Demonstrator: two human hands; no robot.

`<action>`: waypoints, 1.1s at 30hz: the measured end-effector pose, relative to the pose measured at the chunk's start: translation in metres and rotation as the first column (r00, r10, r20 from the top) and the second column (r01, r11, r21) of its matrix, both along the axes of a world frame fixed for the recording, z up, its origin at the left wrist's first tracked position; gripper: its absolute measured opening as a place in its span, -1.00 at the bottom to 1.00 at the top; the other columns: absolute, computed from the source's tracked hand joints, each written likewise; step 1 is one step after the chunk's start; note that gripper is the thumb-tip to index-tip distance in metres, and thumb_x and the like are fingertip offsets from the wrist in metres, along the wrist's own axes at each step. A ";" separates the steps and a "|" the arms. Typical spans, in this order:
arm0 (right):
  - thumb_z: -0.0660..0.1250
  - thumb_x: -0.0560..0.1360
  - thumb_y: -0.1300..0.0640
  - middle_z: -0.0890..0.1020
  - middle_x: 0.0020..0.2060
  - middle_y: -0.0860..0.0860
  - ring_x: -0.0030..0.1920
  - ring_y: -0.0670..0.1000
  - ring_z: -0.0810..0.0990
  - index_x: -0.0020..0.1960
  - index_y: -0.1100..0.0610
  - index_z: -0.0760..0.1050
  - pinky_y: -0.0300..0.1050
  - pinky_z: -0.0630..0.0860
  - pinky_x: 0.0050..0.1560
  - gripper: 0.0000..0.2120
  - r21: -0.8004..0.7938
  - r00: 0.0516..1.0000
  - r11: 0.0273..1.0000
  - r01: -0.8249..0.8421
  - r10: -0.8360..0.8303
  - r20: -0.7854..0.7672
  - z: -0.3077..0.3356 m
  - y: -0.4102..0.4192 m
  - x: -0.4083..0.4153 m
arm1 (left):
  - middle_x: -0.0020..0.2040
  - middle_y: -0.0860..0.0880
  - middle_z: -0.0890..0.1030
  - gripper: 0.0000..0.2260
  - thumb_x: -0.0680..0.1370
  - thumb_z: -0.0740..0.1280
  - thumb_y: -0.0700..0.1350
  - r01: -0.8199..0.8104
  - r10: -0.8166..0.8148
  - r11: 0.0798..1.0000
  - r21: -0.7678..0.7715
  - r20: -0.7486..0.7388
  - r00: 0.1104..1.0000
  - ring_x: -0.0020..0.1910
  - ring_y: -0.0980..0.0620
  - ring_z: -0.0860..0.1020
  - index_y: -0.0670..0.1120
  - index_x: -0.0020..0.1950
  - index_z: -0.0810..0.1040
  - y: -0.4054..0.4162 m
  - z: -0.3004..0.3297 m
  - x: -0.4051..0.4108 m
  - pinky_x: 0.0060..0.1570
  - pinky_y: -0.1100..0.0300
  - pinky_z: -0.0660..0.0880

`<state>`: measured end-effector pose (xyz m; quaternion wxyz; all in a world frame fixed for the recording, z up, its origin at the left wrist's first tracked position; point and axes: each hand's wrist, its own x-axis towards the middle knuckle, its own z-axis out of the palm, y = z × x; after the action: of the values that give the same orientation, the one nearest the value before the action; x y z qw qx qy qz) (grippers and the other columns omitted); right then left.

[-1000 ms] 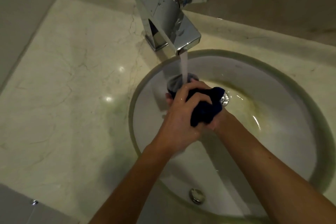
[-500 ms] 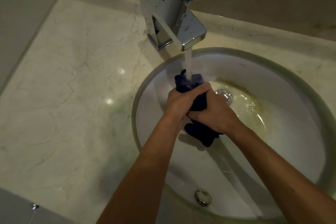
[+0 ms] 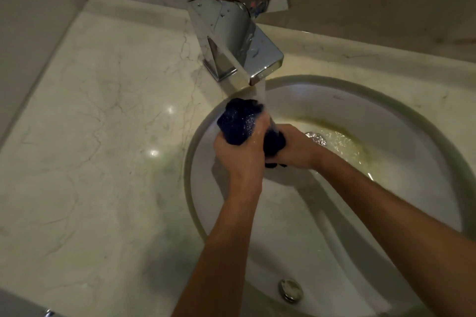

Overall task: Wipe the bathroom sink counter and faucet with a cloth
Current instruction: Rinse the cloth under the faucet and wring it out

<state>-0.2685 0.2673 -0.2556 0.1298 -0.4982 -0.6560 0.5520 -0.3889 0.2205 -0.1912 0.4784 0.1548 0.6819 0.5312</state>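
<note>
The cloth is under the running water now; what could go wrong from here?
The faucet runs onto the cloth, gripped by the left hand and right hand. Spray may wet the counter. A soaked cloth, if not wrung, could leave streaks. Water pools near the drain.

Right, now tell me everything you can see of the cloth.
The cloth is dark blue, looks soft and soaked, with wet glints on its surface. It is bunched into a wad, not spread out, and held over the white sink basin just below the chrome faucet. The running water falls onto its right edge. The left hand closes a grip around its left end, the right hand around its right end; a small dark bit shows below the hands. It touches nothing else.
</note>
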 end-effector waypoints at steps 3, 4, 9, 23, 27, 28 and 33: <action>0.55 0.36 0.24 0.70 -0.16 0.09 -0.12 0.09 0.70 -0.07 0.17 0.63 0.19 0.65 -0.08 -0.82 0.077 0.988 0.986 -0.149 0.145 0.056 -0.003 0.030 -0.012 | -0.12 0.10 0.70 -0.74 0.40 0.61 -0.20 0.032 -0.027 0.998 0.060 -0.083 0.996 -0.18 0.29 0.67 0.01 0.00 0.64 -0.002 0.002 0.002 -0.30 0.48 0.51; 0.53 0.39 0.27 0.68 -0.21 0.13 -0.17 0.11 0.69 -0.13 0.18 0.61 0.21 0.65 -0.11 -0.88 0.062 0.978 0.978 -0.200 0.195 0.069 -0.002 0.038 -0.015 | -0.08 0.05 0.71 -0.72 0.40 0.61 -0.21 0.022 -0.015 0.997 0.070 -0.098 0.995 -0.14 0.25 0.68 -0.05 0.06 0.66 -0.002 0.004 0.001 -0.28 0.48 0.51; 0.52 0.44 0.34 0.59 -0.28 -0.02 -0.19 0.11 0.60 -0.27 0.00 0.51 0.11 0.58 -0.05 -0.69 0.010 0.940 0.950 -0.313 0.308 0.149 0.010 0.065 -0.019 | 0.04 -0.08 0.72 -0.57 0.39 0.61 -0.24 -0.012 0.034 0.991 0.132 -0.163 0.986 -0.01 0.07 0.70 -0.18 0.23 0.64 0.000 0.002 -0.004 -0.12 0.30 0.63; 0.60 0.39 0.02 0.55 0.23 -0.09 0.02 -0.09 0.61 0.40 -0.05 0.51 -0.02 0.61 0.09 -0.39 0.154 0.903 0.988 -0.012 -0.055 0.426 0.060 0.002 0.033 | -0.06 -0.03 0.71 -0.69 0.39 0.58 -0.31 -0.009 0.015 0.997 0.083 -0.075 0.997 -0.14 0.19 0.68 -0.14 0.10 0.64 0.014 0.000 0.001 -0.27 0.43 0.54; 0.48 0.52 0.09 0.69 -0.14 -0.20 -0.19 -0.15 0.66 0.04 -0.06 0.69 -0.12 0.61 -0.11 -0.89 0.295 0.927 0.907 0.300 -0.350 0.133 0.083 -0.022 0.043 | -0.17 -0.02 0.71 -0.74 0.39 0.57 -0.35 -0.007 0.013 0.996 0.085 -0.069 0.998 -0.22 0.15 0.68 -0.23 0.04 0.66 0.016 -0.001 0.001 -0.28 0.37 0.55; 0.47 0.53 0.11 0.71 -0.23 -0.15 -0.24 -0.11 0.67 -0.03 -0.04 0.71 -0.11 0.61 -0.15 -0.92 0.294 0.905 0.868 0.401 -0.424 0.017 0.090 -0.024 0.041 | -0.22 -0.01 0.70 -0.77 0.39 0.56 -0.37 0.008 -0.001 0.995 0.099 -0.078 0.997 -0.26 0.16 0.68 -0.25 0.00 0.66 0.016 0.000 0.001 -0.27 0.33 0.56; 0.34 0.59 0.22 0.67 -0.25 0.07 -0.30 -0.06 0.60 0.09 0.03 0.70 -0.08 0.58 -0.24 -0.80 0.335 0.730 0.650 0.682 -0.589 -0.346 0.131 0.005 0.015 | -0.29 0.00 0.68 -0.84 0.40 0.49 -0.42 0.065 -0.059 0.990 0.129 -0.051 0.997 -0.28 0.11 0.66 -0.23 -0.10 0.65 0.013 0.002 0.000 -0.25 0.22 0.58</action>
<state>-0.2535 0.2718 -0.1249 0.4919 -0.5942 -0.5276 0.3558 -0.3886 0.2336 -0.1889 0.4673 0.2192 0.6515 0.5559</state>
